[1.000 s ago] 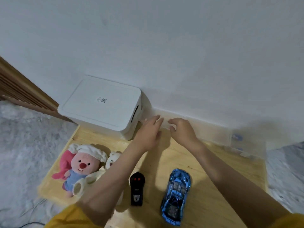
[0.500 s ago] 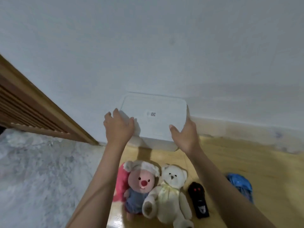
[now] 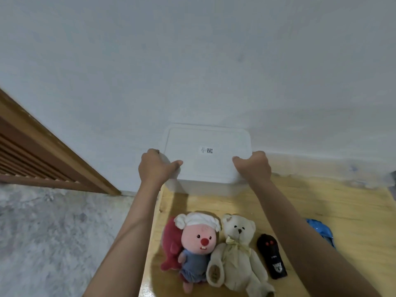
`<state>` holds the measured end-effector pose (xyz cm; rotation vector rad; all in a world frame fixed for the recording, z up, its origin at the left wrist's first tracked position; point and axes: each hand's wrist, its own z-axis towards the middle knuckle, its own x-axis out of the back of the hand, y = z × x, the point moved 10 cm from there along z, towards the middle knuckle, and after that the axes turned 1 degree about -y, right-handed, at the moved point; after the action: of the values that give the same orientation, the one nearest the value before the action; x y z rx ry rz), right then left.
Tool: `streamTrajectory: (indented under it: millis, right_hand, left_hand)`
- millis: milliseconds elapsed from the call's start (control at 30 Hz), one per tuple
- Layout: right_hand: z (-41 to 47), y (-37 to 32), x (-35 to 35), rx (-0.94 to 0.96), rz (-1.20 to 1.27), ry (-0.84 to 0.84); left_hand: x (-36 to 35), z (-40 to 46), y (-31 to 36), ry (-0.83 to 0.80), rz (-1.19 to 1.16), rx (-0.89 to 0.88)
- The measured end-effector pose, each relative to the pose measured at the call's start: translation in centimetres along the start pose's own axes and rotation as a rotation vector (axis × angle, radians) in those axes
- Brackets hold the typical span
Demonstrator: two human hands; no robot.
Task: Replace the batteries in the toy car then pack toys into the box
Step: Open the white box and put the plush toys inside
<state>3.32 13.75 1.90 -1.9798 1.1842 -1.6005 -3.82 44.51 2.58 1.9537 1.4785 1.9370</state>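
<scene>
A white lidded box [image 3: 206, 156] with a small QR label stands against the wall at the back of the wooden board [image 3: 300, 202]. My left hand [image 3: 155, 167] grips its left side and my right hand [image 3: 254, 167] grips its right side, thumbs on the lid. In front lie a pink plush with a white hat [image 3: 196, 239], a cream teddy bear [image 3: 234, 251] and a black remote [image 3: 271, 256]. The blue toy car [image 3: 321, 232] shows only partly behind my right forearm.
A grey fluffy rug [image 3: 60, 239] covers the floor to the left of the board. A wooden slatted frame [image 3: 32, 159] runs along the left. A white wall [image 3: 192, 61] rises right behind the box.
My hands left the clear case by the wall and moved left to the white box. They now clasp its two sides, and the view has swung left.
</scene>
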Motion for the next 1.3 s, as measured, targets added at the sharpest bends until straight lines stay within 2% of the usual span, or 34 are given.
streamTrajectory:
  millis: [167, 433, 633, 800, 967, 1067, 1300]
  right_hand:
    - [0.2, 0.1, 0.6, -0.027, -0.012, -0.023]
    - [0.6, 0.1, 1.2, -0.13, 0.091, -0.105]
    - [0.3, -0.1, 0.7, -0.099, 0.199, -0.105]
    - [-0.9, 0.7, 0.7, -0.083, 0.316, -0.177]
    - [-2.0, 3.8, 0.6, -0.203, 0.349, -0.225]
    - [-2.1, 3.7, 1.2, -0.164, 0.284, -0.181]
    - [-2.1, 2.3, 2.1, -0.057, 0.253, -0.109]
  left_hand:
    - [0.4, 0.1, -0.3, 0.014, 0.018, 0.008]
    - [0.1, 1.4, -1.4, -0.104, -0.015, 0.094]
    - [0.4, 1.4, 0.1, -0.094, -0.004, -0.003]
    - [0.6, 1.2, -1.2, -0.112, -0.135, -0.036]
    - [-0.2, 0.0, -3.6, -0.145, -0.288, 0.083]
    - [-0.1, -0.5, -3.6, -0.147, -0.368, 0.132]
    - [0.5, -1.0, -2.5, -0.108, -0.334, 0.104]
